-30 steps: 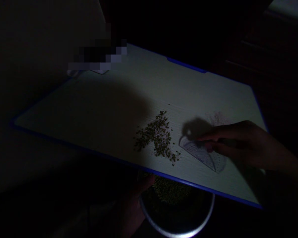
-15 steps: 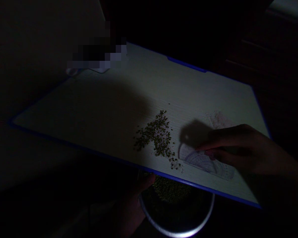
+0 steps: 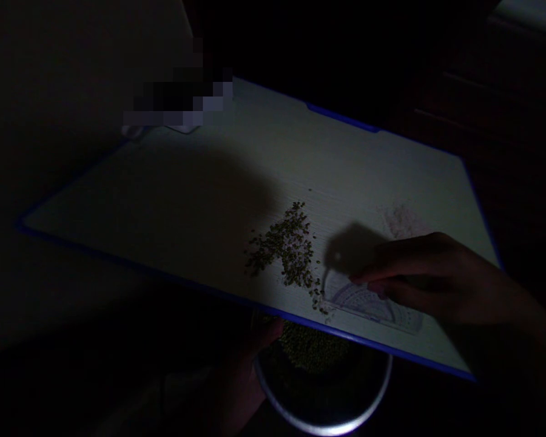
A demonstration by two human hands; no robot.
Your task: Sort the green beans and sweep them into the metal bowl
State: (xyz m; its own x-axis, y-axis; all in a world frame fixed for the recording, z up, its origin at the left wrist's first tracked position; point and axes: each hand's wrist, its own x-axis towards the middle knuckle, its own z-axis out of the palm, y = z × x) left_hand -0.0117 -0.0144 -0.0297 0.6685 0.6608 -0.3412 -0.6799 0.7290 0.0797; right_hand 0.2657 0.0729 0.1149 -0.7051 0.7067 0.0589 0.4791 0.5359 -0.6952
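Note:
In my right hand (image 3: 437, 276) a clear protractor (image 3: 366, 306) is pinched between thumb and fingers, its straight edge low over the board. Its left corner reaches the lower end of a spread of small green beans (image 3: 295, 252), which has pale grains mixed in. All this is on a white board (image 3: 164, 200) with a blue rim. Under the board's near edge, my left hand (image 3: 248, 376) grips the side of a metal bowl (image 3: 337, 428). More green beans (image 3: 316, 349) fill part of the bowl. Most left fingers are hidden in the dark.
A small heap of pale grains (image 3: 403, 218) sits on the board beyond my right hand. At the board's far left corner is a white object (image 3: 182, 128), partly pixelated. The room is very dim, and shadows fall across the board.
My right hand and the protractor have shifted slightly left and toward the near edge, touching or nearly touching the lowest beans. My left hand and the bowl look almost unchanged.

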